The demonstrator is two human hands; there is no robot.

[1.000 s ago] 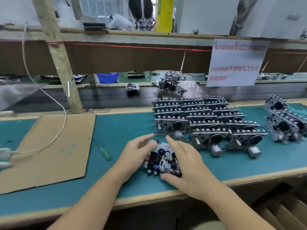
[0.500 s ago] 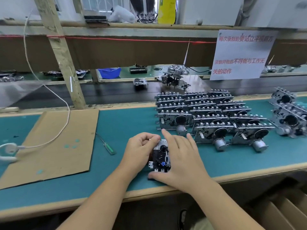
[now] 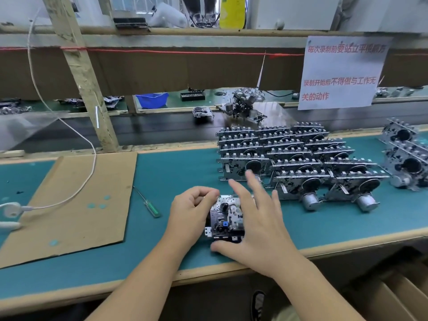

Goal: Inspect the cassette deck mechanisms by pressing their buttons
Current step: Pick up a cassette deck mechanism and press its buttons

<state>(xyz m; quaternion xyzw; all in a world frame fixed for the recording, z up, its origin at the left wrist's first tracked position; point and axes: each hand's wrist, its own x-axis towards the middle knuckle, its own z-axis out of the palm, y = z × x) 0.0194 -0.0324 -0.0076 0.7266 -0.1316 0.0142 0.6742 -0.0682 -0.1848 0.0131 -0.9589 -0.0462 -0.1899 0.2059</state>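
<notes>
The hands work one cassette deck mechanism (image 3: pixel 225 218) near the front edge of the tabletop (image 3: pixel 176 177). The left hand (image 3: pixel 191 212) has its fingers curled against the mechanism's left and far side, seemingly gripping it there to steady it. The right hand (image 3: pixel 257 225) is spread wide, fingers straight and lifted above the mechanism's right half, the thumb lying along its near edge; whether any fingertip is on a button I cannot tell, as the hand hides that side.

The mechanism looks like a stiff stamped-metal frame carrying small plastic gears, levers and a blue part, so it is probably light but rigid, with sharp edges and delicate exposed pieces on top. Judging by that, it is best held by the frame's outer edges, as the left hand does, keeping fingers off the gears and pressing only the keys.

Beyond the mechanism, towards the right, stand rows of stacked mechanisms (image 3: pixel 298 158). To its left lie a green-handled screwdriver (image 3: pixel 150 206) and, further left, a cardboard sheet (image 3: pixel 76 200).
</notes>
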